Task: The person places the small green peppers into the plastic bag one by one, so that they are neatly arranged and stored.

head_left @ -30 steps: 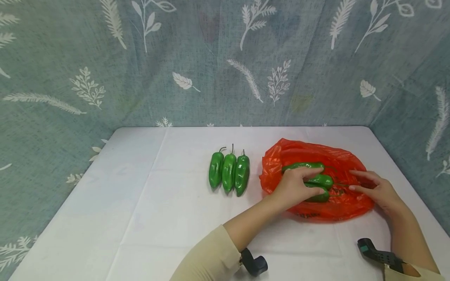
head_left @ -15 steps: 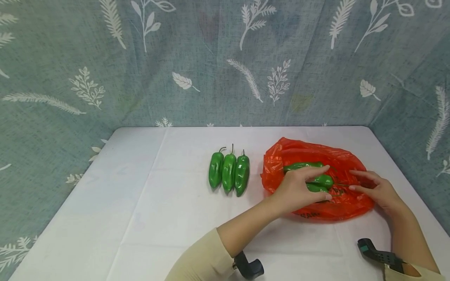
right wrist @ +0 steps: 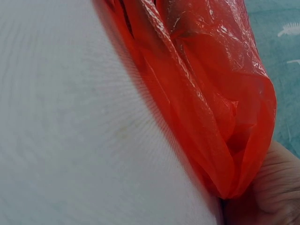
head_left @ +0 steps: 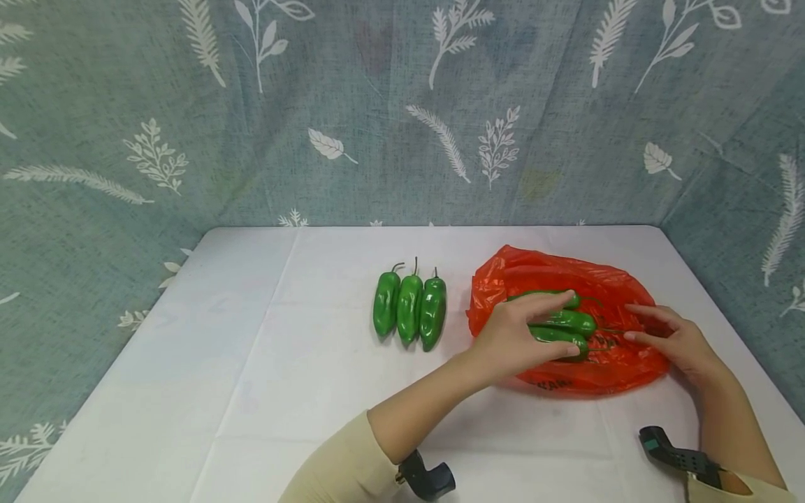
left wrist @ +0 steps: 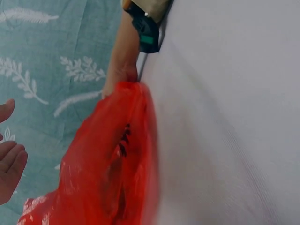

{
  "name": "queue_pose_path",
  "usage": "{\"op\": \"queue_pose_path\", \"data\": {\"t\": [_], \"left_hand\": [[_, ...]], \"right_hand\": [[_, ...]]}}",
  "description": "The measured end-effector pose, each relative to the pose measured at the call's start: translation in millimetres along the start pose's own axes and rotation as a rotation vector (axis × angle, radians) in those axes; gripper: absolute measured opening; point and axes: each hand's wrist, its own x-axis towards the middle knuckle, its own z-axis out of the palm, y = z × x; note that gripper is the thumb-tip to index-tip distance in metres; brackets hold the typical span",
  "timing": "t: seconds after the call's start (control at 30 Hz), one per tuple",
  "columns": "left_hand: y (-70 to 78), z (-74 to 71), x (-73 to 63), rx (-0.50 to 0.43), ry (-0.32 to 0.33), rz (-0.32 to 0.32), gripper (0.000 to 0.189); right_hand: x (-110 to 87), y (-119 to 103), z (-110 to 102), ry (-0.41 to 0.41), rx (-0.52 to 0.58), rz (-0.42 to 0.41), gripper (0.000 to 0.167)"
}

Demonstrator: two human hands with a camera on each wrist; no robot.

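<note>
A red plastic bag (head_left: 606, 377) lies spread with its mouth facing up. Inside it rest three green chili peppers (head_left: 570, 322), side by side with stems to the right. My left hand (head_left: 516, 339) hovers over their left ends, thumb and fingers spread apart and partly hiding them. In the left wrist view its fingers (left wrist: 10, 171) stand above the bag. At the bag's right rim is my right hand (head_left: 682, 342), fingers and thumb reaching over the edge, apart from each other. The right wrist view shows the bag wall covering its fingertips.
Left of the bag, three more green peppers (head_left: 409, 311) lie in a row on the white table (head_left: 283, 405), stems away from me. A grey-green leaf-patterned cloth (head_left: 377, 112) hangs around the table's back and sides. Dark wrist devices (head_left: 682, 457) sit on both forearms.
My left hand has drawn back to the left, with its forearm, and its fingers have opened wider, baring more of the peppers. The right hand stays put.
</note>
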Motion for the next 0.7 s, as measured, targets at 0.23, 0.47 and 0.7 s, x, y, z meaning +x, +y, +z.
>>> {"op": "queue_pose_path", "data": {"t": [0.23, 0.47, 0.7], "left_hand": [[-5.4, -10.4, -7.2, -0.040, 0.013, -0.050, 0.064], [-11.8, -21.5, -14.8, -0.042, 0.035, -0.041, 0.065], [-17.5, -32.2, -22.4, -0.002, 0.089, -0.088, 0.065]], "right_hand": [[-1.0, -0.7, -1.5, -0.010, 0.022, -0.004, 0.060], [0.0, -3.0, -4.6, -0.048, 0.006, 0.018, 0.064], [0.6, -1.5, -4.0, -0.057, 0.011, 0.017, 0.063]]}}
